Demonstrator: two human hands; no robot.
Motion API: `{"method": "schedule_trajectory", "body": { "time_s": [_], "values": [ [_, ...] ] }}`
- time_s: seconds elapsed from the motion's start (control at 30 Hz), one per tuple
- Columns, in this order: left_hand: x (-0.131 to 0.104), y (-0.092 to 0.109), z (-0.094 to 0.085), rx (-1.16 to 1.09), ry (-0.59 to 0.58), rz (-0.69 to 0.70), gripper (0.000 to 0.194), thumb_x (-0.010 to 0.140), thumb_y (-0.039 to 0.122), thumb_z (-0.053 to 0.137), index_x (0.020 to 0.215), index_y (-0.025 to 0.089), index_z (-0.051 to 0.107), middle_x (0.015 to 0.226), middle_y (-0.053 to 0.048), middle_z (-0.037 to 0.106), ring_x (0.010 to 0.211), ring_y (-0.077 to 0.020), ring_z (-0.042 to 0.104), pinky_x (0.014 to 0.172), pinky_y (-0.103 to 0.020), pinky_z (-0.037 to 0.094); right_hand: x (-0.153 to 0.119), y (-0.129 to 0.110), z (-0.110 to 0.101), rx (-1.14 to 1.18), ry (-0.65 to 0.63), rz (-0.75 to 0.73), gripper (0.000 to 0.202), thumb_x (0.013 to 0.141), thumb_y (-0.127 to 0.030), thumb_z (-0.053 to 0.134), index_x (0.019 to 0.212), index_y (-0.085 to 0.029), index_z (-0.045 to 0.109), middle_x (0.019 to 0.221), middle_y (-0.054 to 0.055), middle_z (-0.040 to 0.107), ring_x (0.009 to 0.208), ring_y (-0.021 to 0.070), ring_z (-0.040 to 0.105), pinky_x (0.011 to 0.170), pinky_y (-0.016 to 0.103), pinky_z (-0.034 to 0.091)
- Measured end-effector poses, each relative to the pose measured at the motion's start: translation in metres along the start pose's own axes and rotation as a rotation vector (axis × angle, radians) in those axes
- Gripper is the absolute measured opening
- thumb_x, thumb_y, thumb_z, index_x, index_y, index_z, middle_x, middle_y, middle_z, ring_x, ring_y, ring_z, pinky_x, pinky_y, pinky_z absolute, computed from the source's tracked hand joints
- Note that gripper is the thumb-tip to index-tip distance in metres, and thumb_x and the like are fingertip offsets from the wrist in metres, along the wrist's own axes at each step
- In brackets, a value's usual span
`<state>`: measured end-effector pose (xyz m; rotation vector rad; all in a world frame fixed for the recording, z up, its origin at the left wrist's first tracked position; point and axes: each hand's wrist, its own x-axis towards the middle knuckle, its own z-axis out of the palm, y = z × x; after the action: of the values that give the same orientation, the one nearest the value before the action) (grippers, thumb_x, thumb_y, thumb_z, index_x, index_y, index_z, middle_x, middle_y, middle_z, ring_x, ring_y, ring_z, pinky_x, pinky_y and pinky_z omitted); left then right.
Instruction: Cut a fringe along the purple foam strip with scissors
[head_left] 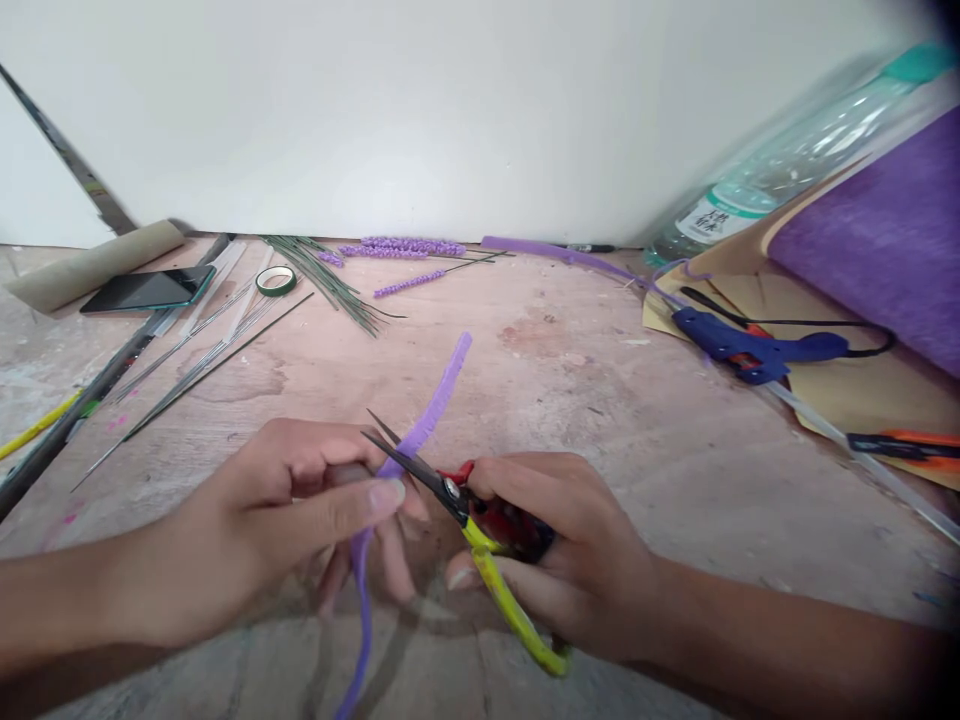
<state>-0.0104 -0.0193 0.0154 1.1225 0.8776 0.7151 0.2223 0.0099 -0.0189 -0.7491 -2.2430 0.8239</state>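
Observation:
Between the thumb and fingers of my left hand (300,500) is a long, narrow purple felt strip (439,400). Its upper end stands up past my fingers, with small cuts along one edge, while the lower part hangs toward the bottom of the view. My right hand (577,550) grips a pair of scissors (450,490) with yellow and red handles. The parted blades lie across the strip just above my left thumb. Whether they are cutting into it, I cannot tell.
Purple flower stems (405,248), green wires (330,280), a roll of green tape (276,281), a phone (150,289) and a cardboard tube (97,265) lie toward the back left. At right are a blue glue gun (757,343), a utility knife (907,447), purple felt (877,230) and a bottle (795,160).

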Motion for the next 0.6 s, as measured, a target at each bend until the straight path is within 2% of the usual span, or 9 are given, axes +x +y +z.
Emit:
{"method": "schedule_trajectory", "body": {
  "time_s": [0.1, 0.17, 0.27, 0.43, 0.6],
  "values": [
    [0.0064, -0.0027, -0.0032, -0.092, 0.048, -0.042, 0.024, 0.096, 0.033, 0.061, 0.086, 0.015, 0.073, 0.063, -0.005, 0.071, 0.043, -0.0081, 0.048, 0.041, -0.016, 0.037, 0.0001, 0.0012, 0.0001, -0.048, -0.005, 0.012, 0.042, 0.088, -0.043, 0.07, 0.067, -0.02, 0.043, 0.057, -0.008, 0.037, 0.05, 0.0074, 0.033, 0.049, 0.022, 0.025],
    [0.0076, -0.0046, -0.0051, -0.086, 0.083, -0.019, 0.024, 0.095, 0.034, 0.062, 0.086, 0.015, 0.072, 0.055, -0.002, 0.067, 0.039, -0.0069, 0.041, 0.038, -0.016, 0.03, -0.0003, 0.0012, 0.0004, -0.063, -0.018, 0.014, 0.042, 0.087, -0.042, 0.071, 0.067, -0.02, 0.042, 0.057, -0.008, 0.038, 0.05, 0.008, 0.035, 0.049, 0.022, 0.026],
    [0.0066, -0.0073, -0.0069, -0.031, 0.066, -0.014, 0.028, 0.094, 0.037, 0.063, 0.08, 0.015, 0.07, 0.05, 0.0, 0.062, 0.038, -0.0066, 0.034, 0.038, -0.018, 0.023, -0.0008, 0.0002, 0.0005, -0.067, -0.028, 0.01, 0.04, 0.089, -0.044, 0.069, 0.069, -0.021, 0.042, 0.057, -0.007, 0.041, 0.05, 0.0091, 0.037, 0.049, 0.023, 0.027],
    [0.0051, -0.0081, -0.0088, 0.052, 0.02, -0.019, 0.031, 0.094, 0.04, 0.063, 0.079, 0.015, 0.072, 0.049, 0.0, 0.061, 0.039, -0.0063, 0.031, 0.039, -0.02, 0.02, -0.001, -0.0013, -0.0007, -0.053, -0.058, 0.005, 0.041, 0.091, -0.047, 0.066, 0.069, -0.022, 0.043, 0.057, -0.006, 0.045, 0.051, 0.0103, 0.04, 0.05, 0.025, 0.029],
    [0.0047, -0.0069, -0.0082, 0.043, -0.004, -0.043, 0.032, 0.092, 0.042, 0.065, 0.079, 0.014, 0.074, 0.048, 0.001, 0.059, 0.042, -0.0071, 0.04, 0.043, -0.019, 0.024, -0.002, -0.0001, -0.0007, -0.049, -0.068, -0.04, 0.037, 0.092, -0.046, 0.066, 0.073, -0.021, 0.046, 0.059, -0.006, 0.048, 0.052, 0.0097, 0.043, 0.051, 0.024, 0.03]
  ]
}}
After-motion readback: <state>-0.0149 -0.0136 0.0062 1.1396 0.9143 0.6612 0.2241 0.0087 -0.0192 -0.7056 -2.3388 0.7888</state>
